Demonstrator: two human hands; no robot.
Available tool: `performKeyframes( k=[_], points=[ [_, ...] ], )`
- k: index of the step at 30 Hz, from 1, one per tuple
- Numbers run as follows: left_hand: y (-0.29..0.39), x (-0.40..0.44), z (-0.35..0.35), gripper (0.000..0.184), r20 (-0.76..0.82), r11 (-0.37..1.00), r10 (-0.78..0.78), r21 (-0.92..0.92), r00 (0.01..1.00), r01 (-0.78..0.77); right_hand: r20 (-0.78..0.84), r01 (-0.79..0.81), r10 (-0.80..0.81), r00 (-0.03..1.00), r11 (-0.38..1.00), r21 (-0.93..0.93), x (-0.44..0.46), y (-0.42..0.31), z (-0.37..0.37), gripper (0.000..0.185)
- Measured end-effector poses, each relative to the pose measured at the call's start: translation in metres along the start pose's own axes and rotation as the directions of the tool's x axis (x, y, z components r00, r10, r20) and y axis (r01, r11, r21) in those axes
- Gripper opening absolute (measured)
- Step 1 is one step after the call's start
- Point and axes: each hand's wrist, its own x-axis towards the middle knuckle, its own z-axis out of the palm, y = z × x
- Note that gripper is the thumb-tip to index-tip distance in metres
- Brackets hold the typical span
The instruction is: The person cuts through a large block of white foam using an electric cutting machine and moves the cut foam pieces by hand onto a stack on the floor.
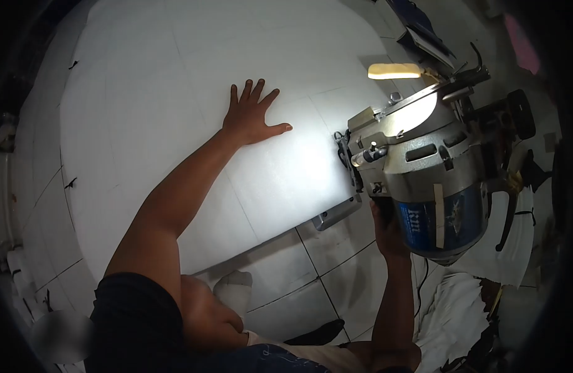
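Two bare hands and a large machine, seen from above. The machine (432, 155) lies to the person's right, at the right-hand end of the near edge of a broad white sheet (143, 93). The right hand (391, 239) is clearly the nearer one: it reaches up from below and goes partly out of sight behind the machine's blue motor (445, 224). It is close against the machine, but its grip is hidden, so whether its fingers are closed on anything cannot be told

The left hand (246, 122) rests palm down on the sheet, left of the machine and well apart from it, holding nothing. Its fingers are spread and point mostly away from the person, while the thumb sticks out to the right, towards the machine. The two hands are apart, with a strip of brightly lit sheet between the left hand and the machine

In this view the machine's long axis runs from its metal upper part down to the rounded motor, so the motor end is the one nearer the person, leaning slightly right. A pale yellow handle (393, 71) sits at the far side, beyond both the motor and the right hand. A metal plate (337, 212) shows along the sheet's near edge, just left of the right hand, above the tiled floor (286, 267)
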Motion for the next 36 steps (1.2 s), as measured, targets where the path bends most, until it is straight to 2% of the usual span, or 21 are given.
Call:
performKeyframes(
  k=[2,3,4,6,10,12,14,18,20,21,24,26,28,32,34,36],
  points=[
    [-0.003,-0.001,0.0,0.097,0.019,1.0,-0.01,0.005,1.0,0.009,0.088,-0.133,0.128,0.988,0.989,0.058,0.003,-0.008,-0.002,0.055],
    [-0.003,-0.001,0.002,0.097,0.008,1.0,-0.001,-0.006,1.0,0.001,0.169,-0.182,0.153,0.974,0.968,0.173,0.004,-0.004,-0.001,0.057],
    [-0.003,-0.001,0.003,0.096,-0.005,1.0,0.006,-0.017,1.0,-0.006,0.179,-0.181,0.149,0.972,0.968,0.174,0.004,-0.004,0.001,0.057],
    [-0.002,-0.004,0.005,0.096,0.004,1.0,0.004,-0.015,1.0,-0.004,0.194,-0.323,0.295,0.936,0.936,0.139,0.004,-0.009,-0.001,0.059],
    [0.001,-0.004,0.001,0.094,-0.011,1.0,-0.008,-0.021,1.0,0.008,0.11,-0.164,0.166,0.98,0.986,-0.028,0.005,-0.011,-0.001,0.065],
    [0.003,-0.003,0.0,0.094,0.001,1.0,-0.01,-0.021,1.0,0.01,0.132,-0.206,0.209,0.969,0.978,-0.039,0.007,-0.012,0.0,0.065],
    [0.005,-0.006,0.001,0.093,0.015,1.0,-0.01,-0.015,1.0,0.01,0.195,-0.355,0.331,0.923,0.929,0.103,0.006,-0.009,0.003,0.066],
    [0.005,-0.005,0.006,0.094,-0.048,1.0,0.007,-0.026,0.999,-0.008,0.16,-0.274,0.264,0.951,0.961,0.039,0.019,-0.015,0.0,0.065],
    [0.005,-0.006,0.011,0.094,-0.047,0.999,0.019,-0.034,0.999,-0.021,0.089,-0.165,0.167,0.982,0.986,-0.029,0.017,-0.017,0.001,0.061],
    [0.006,-0.007,0.011,0.094,-0.051,0.999,0.021,-0.04,0.998,-0.023,0.14,-0.248,0.242,0.96,0.968,0.029,0.018,-0.018,0.001,0.057],
    [0.008,-0.006,0.015,0.093,-0.071,0.998,0.028,-0.046,0.997,-0.032,0.109,-0.265,0.256,0.961,0.961,0.083,0.017,-0.006,0.015,0.055],
    [0.015,-0.009,0.021,0.092,-0.06,0.998,0.032,-0.052,0.998,-0.035,0.178,-0.301,0.283,0.943,0.95,0.086,0.018,-0.012,0.007,0.051],
    [0.021,-0.012,0.022,0.091,-0.065,0.997,0.042,-0.058,0.997,-0.046,0.098,-0.24,0.232,0.968,0.967,0.085,0.015,-0.012,0.009,0.048],
    [0.027,-0.014,0.028,0.091,-0.041,0.997,0.04,-0.069,0.998,-0.043,0.142,-0.252,0.232,0.962,0.956,0.15,0.019,-0.007,0.011,0.044],
    [0.03,-0.016,0.031,0.091,-0.054,0.995,0.054,-0.078,0.997,-0.058,0.049,-0.186,0.183,0.982,0.98,0.063,0.018,0.003,0.02,0.041],
    [0.032,-0.015,0.034,0.091,-0.03,0.994,0.043,-0.101,0.999,-0.046,0.085,-0.234,0.225,0.971,0.965,0.116,0.026,0.001,0.019,0.04]
  ],
)
